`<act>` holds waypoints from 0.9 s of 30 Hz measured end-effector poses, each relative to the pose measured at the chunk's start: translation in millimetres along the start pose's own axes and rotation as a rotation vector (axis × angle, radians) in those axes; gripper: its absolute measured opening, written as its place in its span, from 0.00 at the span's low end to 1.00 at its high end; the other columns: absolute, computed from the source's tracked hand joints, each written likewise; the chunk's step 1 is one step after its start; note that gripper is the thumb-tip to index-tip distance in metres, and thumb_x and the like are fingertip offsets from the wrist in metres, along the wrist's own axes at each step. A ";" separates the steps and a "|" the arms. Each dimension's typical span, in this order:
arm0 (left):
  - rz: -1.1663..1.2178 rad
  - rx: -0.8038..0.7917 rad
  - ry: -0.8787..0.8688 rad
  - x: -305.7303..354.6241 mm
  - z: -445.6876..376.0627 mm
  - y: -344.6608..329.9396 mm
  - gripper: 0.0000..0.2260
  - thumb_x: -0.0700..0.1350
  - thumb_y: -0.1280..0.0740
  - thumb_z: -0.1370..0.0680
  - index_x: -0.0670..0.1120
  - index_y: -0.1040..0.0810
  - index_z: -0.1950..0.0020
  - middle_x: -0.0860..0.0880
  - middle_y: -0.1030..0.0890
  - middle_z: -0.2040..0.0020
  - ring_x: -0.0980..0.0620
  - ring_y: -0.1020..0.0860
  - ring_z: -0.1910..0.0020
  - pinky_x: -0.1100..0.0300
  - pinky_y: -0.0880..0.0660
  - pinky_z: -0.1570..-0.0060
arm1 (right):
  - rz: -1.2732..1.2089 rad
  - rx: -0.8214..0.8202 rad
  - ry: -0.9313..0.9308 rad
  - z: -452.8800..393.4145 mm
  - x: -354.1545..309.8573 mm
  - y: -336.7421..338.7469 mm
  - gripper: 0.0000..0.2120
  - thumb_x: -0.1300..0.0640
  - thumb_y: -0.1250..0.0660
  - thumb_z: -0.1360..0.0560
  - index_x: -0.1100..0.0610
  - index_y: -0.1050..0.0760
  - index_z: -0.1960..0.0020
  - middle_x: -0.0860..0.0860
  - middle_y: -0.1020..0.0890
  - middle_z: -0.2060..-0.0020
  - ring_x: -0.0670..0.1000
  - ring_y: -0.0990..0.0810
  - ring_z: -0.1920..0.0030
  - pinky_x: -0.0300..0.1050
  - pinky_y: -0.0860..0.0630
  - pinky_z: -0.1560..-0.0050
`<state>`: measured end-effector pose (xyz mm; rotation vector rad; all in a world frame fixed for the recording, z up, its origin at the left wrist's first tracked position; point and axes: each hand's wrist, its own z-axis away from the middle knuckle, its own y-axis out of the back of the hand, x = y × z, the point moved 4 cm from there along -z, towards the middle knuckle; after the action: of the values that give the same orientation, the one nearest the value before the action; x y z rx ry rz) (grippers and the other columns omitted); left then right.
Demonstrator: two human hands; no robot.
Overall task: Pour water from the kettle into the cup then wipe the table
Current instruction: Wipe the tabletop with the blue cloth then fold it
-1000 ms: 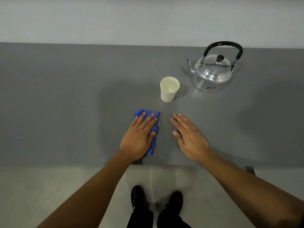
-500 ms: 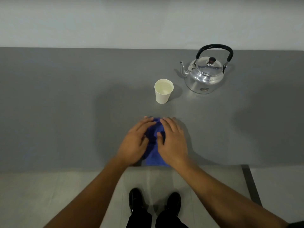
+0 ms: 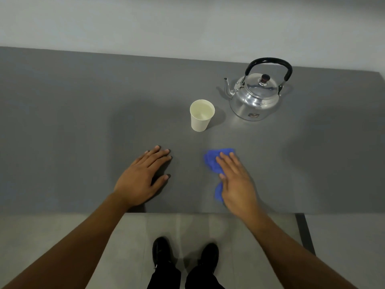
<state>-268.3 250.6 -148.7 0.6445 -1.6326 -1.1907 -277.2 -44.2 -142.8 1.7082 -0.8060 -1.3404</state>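
A shiny metal kettle (image 3: 255, 99) with a black handle stands upright at the back right of the grey table (image 3: 62, 122). To its left a white paper cup (image 3: 201, 116) stands upright with water in it. My right hand (image 3: 237, 180) lies flat on a crumpled blue cloth (image 3: 212, 161), pressing it onto the table in front of the cup; the hand hides part of the cloth. My left hand (image 3: 141, 176) rests palm down on the bare table to the left, fingers spread, holding nothing.
The table's near edge (image 3: 208, 212) runs just behind my wrists, and its right end shows at the far right. Below it are the light floor and my black shoes (image 3: 161, 250). A pale wall rises behind the table.
The cloth passed from under my left hand to under my right hand and slid right. My left hand moved off it to the left and now rests on the bare table.
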 end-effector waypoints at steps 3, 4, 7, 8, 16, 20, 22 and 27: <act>-0.004 -0.010 0.004 0.9 -1.0 0.2 0.26 0.62 0.46 0.16 0.54 0.38 0.20 0.58 0.41 0.18 0.58 0.51 0.18 0.54 0.51 0.19 | 0.117 -0.030 -0.101 -43.2 3.6 -3.0 0.24 0.58 0.44 0.16 0.57 0.38 0.20 0.53 0.38 0.20 0.55 0.47 0.19 0.54 0.46 0.20; -0.007 -0.015 0.007 0.8 -0.9 0.5 0.26 0.63 0.47 0.16 0.55 0.38 0.19 0.58 0.41 0.18 0.59 0.51 0.18 0.55 0.52 0.19 | 0.134 -0.044 -0.106 -53.8 -1.5 -7.7 0.24 0.55 0.45 0.15 0.56 0.41 0.19 0.53 0.41 0.19 0.56 0.49 0.18 0.53 0.49 0.20; -0.010 -0.027 0.013 0.3 -0.3 0.5 0.27 0.63 0.47 0.16 0.55 0.39 0.19 0.59 0.42 0.18 0.59 0.52 0.18 0.57 0.54 0.20 | 0.127 -0.090 -0.010 -62.3 -19.2 -20.0 0.24 0.51 0.45 0.15 0.52 0.40 0.20 0.52 0.42 0.19 0.55 0.50 0.18 0.54 0.49 0.20; -0.007 -0.029 0.012 -0.2 -0.3 0.3 0.27 0.63 0.47 0.16 0.55 0.39 0.19 0.59 0.42 0.18 0.59 0.52 0.18 0.56 0.53 0.19 | 0.108 -0.110 0.049 -57.6 -21.9 -20.7 0.23 0.52 0.44 0.15 0.52 0.38 0.20 0.51 0.39 0.20 0.54 0.48 0.18 0.54 0.47 0.20; -0.015 -0.018 0.002 -4.3 -1.2 -3.6 0.26 0.63 0.47 0.16 0.57 0.40 0.19 0.60 0.42 0.18 0.58 0.51 0.17 0.51 0.48 0.19 | 0.073 -0.108 0.118 -38.1 58.8 26.3 0.20 0.63 0.40 0.17 0.57 0.28 0.26 0.53 0.30 0.24 0.54 0.40 0.21 0.54 0.41 0.22; -0.029 -0.014 0.003 -5.3 -1.1 -4.6 0.26 0.63 0.47 0.16 0.57 0.40 0.19 0.60 0.43 0.18 0.58 0.52 0.18 0.53 0.49 0.19 | 0.091 -0.064 -0.041 -86.7 66.3 25.3 0.21 0.59 0.46 0.15 0.58 0.35 0.22 0.55 0.36 0.21 0.56 0.45 0.19 0.49 0.49 0.20; -0.033 -0.015 0.001 -5.8 -0.8 -4.8 0.26 0.63 0.47 0.16 0.57 0.41 0.19 0.60 0.43 0.18 0.59 0.52 0.18 0.55 0.52 0.19 | 0.105 -0.068 -0.044 -106.4 52.6 14.3 0.22 0.58 0.46 0.15 0.57 0.37 0.21 0.55 0.38 0.20 0.57 0.46 0.19 0.49 0.50 0.20; -0.035 -0.010 0.001 -4.9 -0.6 -4.2 0.26 0.63 0.47 0.16 0.57 0.40 0.19 0.60 0.43 0.18 0.58 0.52 0.18 0.57 0.53 0.19 | 0.061 -0.140 0.063 -103.7 37.3 3.9 0.21 0.57 0.47 0.14 0.54 0.34 0.22 0.51 0.36 0.21 0.54 0.46 0.19 0.51 0.47 0.20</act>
<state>-266.4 252.8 -154.5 0.6696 -1.6197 -1.2230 -167.6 -56.8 -144.6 1.5959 -0.7065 -1.2650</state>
